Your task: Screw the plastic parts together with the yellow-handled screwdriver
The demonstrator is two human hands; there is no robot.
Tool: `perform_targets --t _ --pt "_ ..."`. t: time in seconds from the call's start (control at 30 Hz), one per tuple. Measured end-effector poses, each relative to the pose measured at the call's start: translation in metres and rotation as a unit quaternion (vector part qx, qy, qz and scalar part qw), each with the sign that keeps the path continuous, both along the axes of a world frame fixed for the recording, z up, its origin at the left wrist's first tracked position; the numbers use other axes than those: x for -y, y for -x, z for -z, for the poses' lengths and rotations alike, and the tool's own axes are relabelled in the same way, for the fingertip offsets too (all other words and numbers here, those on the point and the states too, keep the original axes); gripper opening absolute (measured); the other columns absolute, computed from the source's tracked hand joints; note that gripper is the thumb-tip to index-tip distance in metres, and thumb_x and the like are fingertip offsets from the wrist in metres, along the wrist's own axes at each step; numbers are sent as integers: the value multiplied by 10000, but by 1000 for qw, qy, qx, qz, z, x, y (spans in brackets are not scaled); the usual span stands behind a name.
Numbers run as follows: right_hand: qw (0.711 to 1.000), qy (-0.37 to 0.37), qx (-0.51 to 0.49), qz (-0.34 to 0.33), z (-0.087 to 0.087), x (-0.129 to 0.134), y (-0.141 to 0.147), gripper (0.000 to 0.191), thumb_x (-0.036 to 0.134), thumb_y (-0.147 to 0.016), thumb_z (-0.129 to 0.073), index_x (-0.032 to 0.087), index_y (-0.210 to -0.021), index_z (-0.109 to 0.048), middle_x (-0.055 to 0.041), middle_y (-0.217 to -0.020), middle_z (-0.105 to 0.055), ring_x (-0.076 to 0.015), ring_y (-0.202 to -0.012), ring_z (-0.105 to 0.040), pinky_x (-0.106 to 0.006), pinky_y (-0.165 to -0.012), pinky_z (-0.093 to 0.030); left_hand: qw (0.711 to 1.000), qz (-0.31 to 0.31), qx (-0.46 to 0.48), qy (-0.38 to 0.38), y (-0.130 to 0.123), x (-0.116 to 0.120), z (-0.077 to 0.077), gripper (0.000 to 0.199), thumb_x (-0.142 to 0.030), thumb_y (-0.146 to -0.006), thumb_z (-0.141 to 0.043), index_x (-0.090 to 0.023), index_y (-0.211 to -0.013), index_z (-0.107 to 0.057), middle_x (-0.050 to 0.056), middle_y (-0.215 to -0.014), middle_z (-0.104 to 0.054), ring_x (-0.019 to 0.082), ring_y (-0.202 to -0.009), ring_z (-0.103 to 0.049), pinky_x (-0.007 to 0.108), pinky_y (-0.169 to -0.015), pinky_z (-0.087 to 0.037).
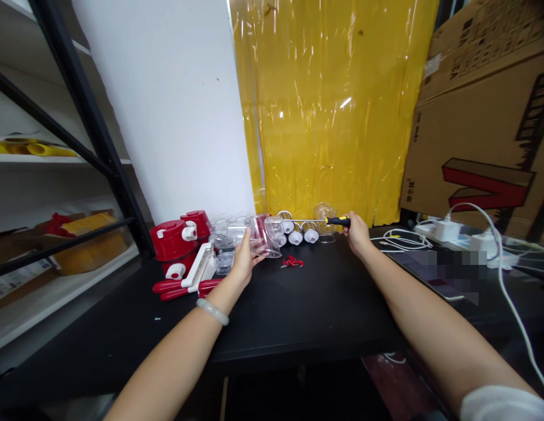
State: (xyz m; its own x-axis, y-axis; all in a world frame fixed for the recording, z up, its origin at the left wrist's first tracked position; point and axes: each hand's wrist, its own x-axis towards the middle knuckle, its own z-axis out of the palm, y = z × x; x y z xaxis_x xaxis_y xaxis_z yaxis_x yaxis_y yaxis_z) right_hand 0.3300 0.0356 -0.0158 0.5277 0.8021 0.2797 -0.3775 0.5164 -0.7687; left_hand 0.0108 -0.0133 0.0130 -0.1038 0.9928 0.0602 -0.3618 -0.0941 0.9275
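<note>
Fingers of my left hand (245,255) are wrapped round a clear plastic part (267,237) with a dark red section, held above the black table. My right hand (357,233) grips the black and yellow handle of a screwdriver (337,221), its shaft pointing left toward the clear part. Whether the tip touches it is too small to tell. Behind and below the shaft lie several white-ended cylinders (310,235). Small red pieces (293,262) form a little pile on the table between my hands.
Red containers (169,241), a white part (202,266) and red handles (171,287) sit at the left. A tablet (425,275), white cables and chargers (447,229) are at the right, before a large cardboard box (478,134). A yellow sheet (333,117) hangs behind.
</note>
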Motion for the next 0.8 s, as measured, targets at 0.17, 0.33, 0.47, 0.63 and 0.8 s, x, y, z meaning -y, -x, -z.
perform_targets --t 0.17,0.33,0.47,0.63,0.8 --pt "999 12 22 27 -1 0 1 302 479 -887 -658 225 -748 -570 86 -455 -411 -77 -360 -386 -183 -380 -408 1000 -5 2 0 0 0 -1 426 -575 -928 -581 -170 -1060 -585 105 -998 -713 163 -690 -706 297 -630 -599" --pt "1000 14 3 16 -1 -1 2 277 456 -881 -662 229 -755 -562 80 -489 -425 -85 -382 -410 -191 -388 -422 1000 -4 1 0 0 -1 0 483 -618 -885 -619 -170 -1064 -590 101 -979 -715 167 -687 -711 297 -631 -595" --pt "1000 16 -10 9 -3 1 3 220 383 -884 -646 227 -753 -563 64 -543 -469 -91 -429 -447 -195 -410 -442 1000 -3 2 -3 0 -1 1 482 -611 -892 -613 -175 -1096 -590 103 -985 -719 174 -705 -717 297 -632 -597" --pt "999 17 -36 15 -10 4 6 152 242 -895 -557 213 -747 -572 48 -587 -515 -93 -455 -460 -187 -389 -398 1000 0 -3 -1 0 1 0 441 -580 -919 -592 -173 -1089 -585 112 -1016 -721 176 -716 -719 290 -622 -597" --pt "999 17 -50 14 -10 5 7 228 333 -942 -503 215 -761 -576 38 -589 -545 -97 -461 -487 -186 -391 -399 1000 1 -3 -7 0 1 1 443 -577 -911 -605 -177 -1101 -589 110 -1006 -722 184 -729 -725 299 -642 -601"
